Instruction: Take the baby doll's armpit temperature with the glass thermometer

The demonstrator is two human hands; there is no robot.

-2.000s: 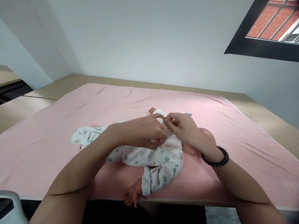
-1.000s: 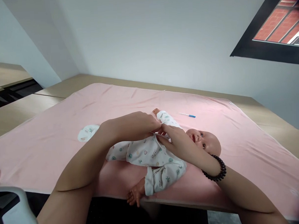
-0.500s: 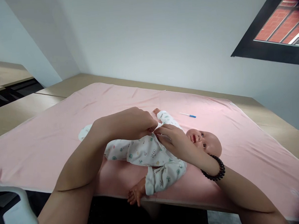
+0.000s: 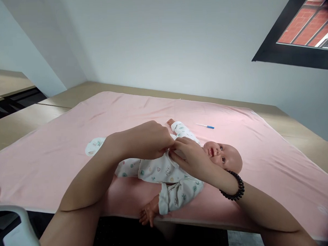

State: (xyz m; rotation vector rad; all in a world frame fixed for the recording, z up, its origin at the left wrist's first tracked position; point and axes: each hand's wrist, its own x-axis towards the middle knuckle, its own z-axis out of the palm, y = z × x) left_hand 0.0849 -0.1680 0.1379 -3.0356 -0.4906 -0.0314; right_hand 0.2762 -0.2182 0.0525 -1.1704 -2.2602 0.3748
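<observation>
- Left hand [image 4: 143,140]: fingers [image 4: 168,141] curled and pressed together, pinching the printed romper [image 4: 155,169] at the doll's chest.
- Right hand [image 4: 191,158]: fingers [image 4: 178,151] bent, pinching the same fabric edge, touching the left fingertips.
- Doll [image 4: 225,157]: on its back on the pink blanket [image 4: 72,148], directly beneath both hands.
- Blue-tipped pen [image 4: 205,126]: beyond, well apart.

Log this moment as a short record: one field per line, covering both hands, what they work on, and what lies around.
left hand: fingers pinched on the onesie at the doll's chest
right hand: meets the left there, gripping the same fabric; bead bracelet on the wrist
doll: on its back, head to the right
surface: pink blanket on a wooden table
nearby: blue-tipped pen beyond the doll
</observation>
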